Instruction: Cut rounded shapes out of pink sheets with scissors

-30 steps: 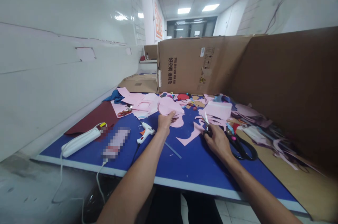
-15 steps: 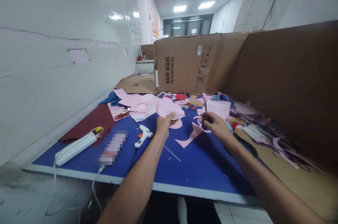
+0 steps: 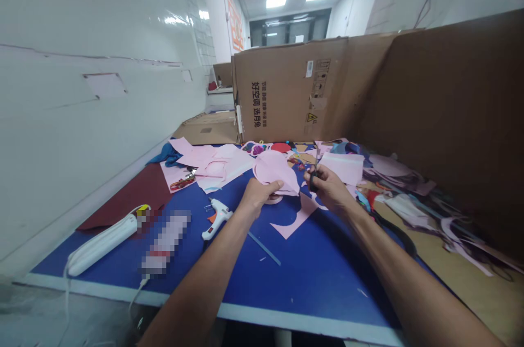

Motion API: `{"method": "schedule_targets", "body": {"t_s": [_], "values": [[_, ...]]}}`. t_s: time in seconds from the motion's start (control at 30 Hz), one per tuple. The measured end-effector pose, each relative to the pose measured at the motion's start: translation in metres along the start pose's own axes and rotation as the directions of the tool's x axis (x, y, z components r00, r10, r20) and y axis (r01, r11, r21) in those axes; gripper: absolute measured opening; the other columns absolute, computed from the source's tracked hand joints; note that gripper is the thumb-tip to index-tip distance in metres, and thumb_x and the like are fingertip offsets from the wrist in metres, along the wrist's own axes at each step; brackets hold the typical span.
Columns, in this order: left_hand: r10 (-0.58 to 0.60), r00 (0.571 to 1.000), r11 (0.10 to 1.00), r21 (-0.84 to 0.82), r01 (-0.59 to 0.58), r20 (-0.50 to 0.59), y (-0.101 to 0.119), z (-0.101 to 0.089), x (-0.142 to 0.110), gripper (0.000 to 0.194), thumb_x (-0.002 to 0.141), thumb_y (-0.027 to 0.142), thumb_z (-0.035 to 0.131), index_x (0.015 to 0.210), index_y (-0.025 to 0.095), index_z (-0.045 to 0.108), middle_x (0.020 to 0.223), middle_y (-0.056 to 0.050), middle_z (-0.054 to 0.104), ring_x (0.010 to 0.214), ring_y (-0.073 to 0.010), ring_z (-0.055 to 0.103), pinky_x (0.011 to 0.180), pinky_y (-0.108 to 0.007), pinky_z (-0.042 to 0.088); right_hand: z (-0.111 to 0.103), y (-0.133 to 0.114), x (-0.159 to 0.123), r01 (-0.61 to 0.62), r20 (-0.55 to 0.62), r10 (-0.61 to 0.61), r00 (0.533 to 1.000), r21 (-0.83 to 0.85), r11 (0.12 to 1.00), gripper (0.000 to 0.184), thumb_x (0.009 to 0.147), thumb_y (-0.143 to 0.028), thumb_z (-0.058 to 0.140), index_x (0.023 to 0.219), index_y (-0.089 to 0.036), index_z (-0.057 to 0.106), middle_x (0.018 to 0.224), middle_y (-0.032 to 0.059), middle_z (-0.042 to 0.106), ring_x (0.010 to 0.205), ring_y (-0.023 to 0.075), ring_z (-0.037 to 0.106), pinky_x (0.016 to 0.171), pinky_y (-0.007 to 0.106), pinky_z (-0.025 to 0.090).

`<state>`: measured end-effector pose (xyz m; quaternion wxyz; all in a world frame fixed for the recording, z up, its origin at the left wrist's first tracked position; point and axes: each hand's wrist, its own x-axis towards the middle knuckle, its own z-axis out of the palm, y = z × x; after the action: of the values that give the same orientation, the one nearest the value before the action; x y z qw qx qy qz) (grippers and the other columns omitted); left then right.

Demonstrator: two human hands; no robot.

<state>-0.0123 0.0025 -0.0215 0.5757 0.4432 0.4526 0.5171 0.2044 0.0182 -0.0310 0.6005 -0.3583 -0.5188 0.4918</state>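
My left hand (image 3: 261,196) grips the lower edge of a rounded pink sheet (image 3: 273,167), thumb on top. It looks like more than one layer; whether it is paper or felt I cannot tell. My right hand (image 3: 326,182), fingers closed round the dark handles, holds scissors (image 3: 314,179) upright, blades pointing away from me, just right of the sheet and apart from it. Under and between the hands lies a curved pink offcut (image 3: 295,217) on the blue tabletop (image 3: 311,276). A white glue gun (image 3: 218,217) rests left of my left forearm, and a thin translucent stick (image 3: 264,249) lies to its right.
Pink sheets (image 3: 229,159) and red-handled pliers (image 3: 182,182) lie at the back left. A white power strip (image 3: 104,246) and maroon sheet (image 3: 126,194) are at the left. Scraps (image 3: 409,208) pile up at the right. A tall cardboard box (image 3: 286,96) walls off the back.
The pink sheet in my left hand has shifted right and tilted. My right hand has turned slightly with the scissors. The whole view has moved a little.
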Motion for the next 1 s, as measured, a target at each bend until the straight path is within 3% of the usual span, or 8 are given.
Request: {"method": "schedule_targets", "body": {"t_s": [0.1,0.23,0.57,0.8,1.0], "values": [[0.030,0.999,1.000,0.010,-0.030,-0.020,-0.008,0.000,-0.002,0.039,0.061,0.026,0.096,0.092,0.009,0.081,0.090,-0.016,0.080,0.068,-0.0232,0.074,0.059,-0.031,0.063,-0.003,0.002,-0.005,-0.007,0.015,0.007,1.000,-0.007,1.000,0.038,0.070,-0.044,0.090,0.087,-0.026,0.060,0.088,-0.0003,0.071,0.072,0.0170,0.058,0.060,0.028,0.044],[0.070,0.997,0.993,0.094,-0.073,0.029,-0.013,0.002,-0.011,0.036,0.064,0.022,0.092,0.097,0.011,0.082,0.092,-0.013,0.081,0.070,-0.0227,0.073,0.059,-0.029,0.060,0.000,-0.003,-0.011,-0.006,0.093,0.011,0.996,-0.060,0.998,0.035,0.075,-0.042,0.088,0.090,-0.025,0.061,0.097,0.0006,0.073,0.076,0.0168,0.060,0.064,0.028,0.046],[0.122,0.987,0.978,0.157,-0.138,0.107,-0.015,0.007,-0.019,0.036,0.066,0.025,0.092,0.100,0.015,0.083,0.091,-0.012,0.081,0.076,-0.0245,0.074,0.065,-0.030,0.059,0.009,-0.002,-0.016,-0.034,0.064,0.040,0.997,-0.094,0.995,0.039,0.067,-0.029,0.092,0.085,-0.024,0.059,0.078,-0.0047,0.062,0.064,0.0138,0.057,0.061,0.028,0.047],[0.085,0.995,0.996,-0.039,-0.083,0.052,-0.014,0.003,-0.014,0.041,0.073,0.046,0.089,0.095,0.012,0.080,0.090,-0.014,0.079,0.075,-0.0213,0.074,0.065,-0.029,0.060,0.004,0.002,-0.012,-0.076,0.004,0.076,0.997,-0.044,0.996,0.039,0.063,-0.024,0.091,0.085,-0.024,0.059,0.074,-0.0065,0.062,0.062,0.0126,0.057,0.059,0.026,0.045],[0.057,0.998,0.993,-0.105,-0.054,0.027,-0.016,0.002,-0.011,0.045,0.069,0.048,0.091,0.092,0.011,0.079,0.084,-0.013,0.078,0.069,-0.0182,0.072,0.060,-0.026,0.059,0.004,0.008,-0.011,-0.080,-0.001,0.080,0.997,0.001,0.997,0.038,0.064,-0.022,0.090,0.087,-0.023,0.059,0.076,-0.0058,0.062,0.061,0.0123,0.057,0.056,0.025,0.044]]}}
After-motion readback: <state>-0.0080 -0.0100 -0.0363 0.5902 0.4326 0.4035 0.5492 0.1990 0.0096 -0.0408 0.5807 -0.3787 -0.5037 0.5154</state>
